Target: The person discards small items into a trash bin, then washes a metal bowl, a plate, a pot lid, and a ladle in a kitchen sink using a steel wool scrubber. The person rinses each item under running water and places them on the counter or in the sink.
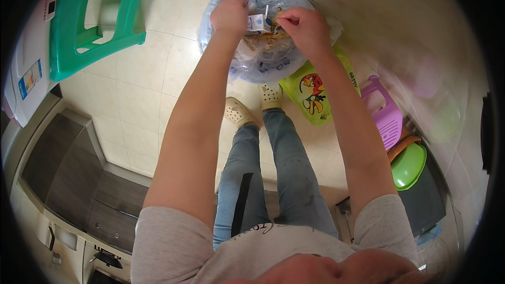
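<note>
A bin lined with a translucent plastic bag (pixel 272 71) stands on the floor in front of me, full of mixed waste. Among the waste lie a small white and blue drink carton (pixel 256 23) with a white straw and crumpled clear film. My left hand (pixel 230 15) is curled over the bag's left side, its fingertips hidden. Over the right side is my right hand (pixel 305 27), thumb and forefinger pinched together beside the carton. Whether either hand grips thin film cannot be made out.
A green plastic stool (pixel 65 43) stands at left beside a white appliance (pixel 33 55). A lime-green bag with cartoon birds (pixel 311 104) lies right of my shoes. Farther right are a purple plastic stool (pixel 388 126) and a green basin (pixel 410 167). Dark cabinet fronts (pixel 75 165) are at lower left.
</note>
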Motion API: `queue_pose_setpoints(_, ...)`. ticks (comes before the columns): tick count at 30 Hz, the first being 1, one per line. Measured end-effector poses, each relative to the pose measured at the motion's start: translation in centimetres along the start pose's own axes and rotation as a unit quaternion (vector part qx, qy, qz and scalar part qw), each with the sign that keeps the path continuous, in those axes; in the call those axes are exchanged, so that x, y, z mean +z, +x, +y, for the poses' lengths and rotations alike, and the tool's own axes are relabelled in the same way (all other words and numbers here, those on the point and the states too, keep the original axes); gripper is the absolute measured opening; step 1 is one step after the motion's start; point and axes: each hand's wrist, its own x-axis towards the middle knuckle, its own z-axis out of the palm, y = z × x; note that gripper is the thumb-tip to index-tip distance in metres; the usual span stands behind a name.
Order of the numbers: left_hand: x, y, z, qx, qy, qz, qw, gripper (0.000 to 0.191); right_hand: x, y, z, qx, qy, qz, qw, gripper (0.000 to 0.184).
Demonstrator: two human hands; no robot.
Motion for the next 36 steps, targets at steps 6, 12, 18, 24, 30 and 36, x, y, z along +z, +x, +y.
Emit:
queue_pose_setpoints(6, -1.5, -1.4, -1.5, 0.025, -0.267, 0.065, 0.961, 0.015, 1.1, 1.2, 0.1, -0.038, -0.070, -0.031, 0.996, 0.012)
queue_pose_setpoints(12, -2.4, -2.5, -2.3, 0.063, -0.356, 0.016, 0.932, 0.016, 2.5, 2.3, -0.5, -0.110, -0.166, -0.045, 0.979, 0.010)
queue_pose_setpoints(18, -2.6, -3.6, -3.1, 0.088, -0.385, -0.019, 0.919, 0.017, 3.4, 2.7, -1.7, -0.100, -0.197, -0.072, 0.973, 0.009)
queue_pose_setpoints(24, -2.3, -4.0, -3.8, 0.070, -0.441, -0.055, 0.893, 0.017, 4.1, 2.6, -2.6, -0.090, -0.195, -0.075, 0.974, 0.009)
queue_pose_setpoints(30, -2.1, -4.0, -4.0, 0.045, -0.413, -0.067, 0.907, 0.019, 4.7, 2.2, -2.8, -0.077, -0.191, -0.057, 0.977, 0.010)
queue_pose_setpoints(36, -2.4, -4.4, -3.3, 0.100, -0.326, 0.006, 0.940, 0.013, 4.9, 2.3, -1.3, -0.009, -0.065, -0.087, 0.994, 0.013)
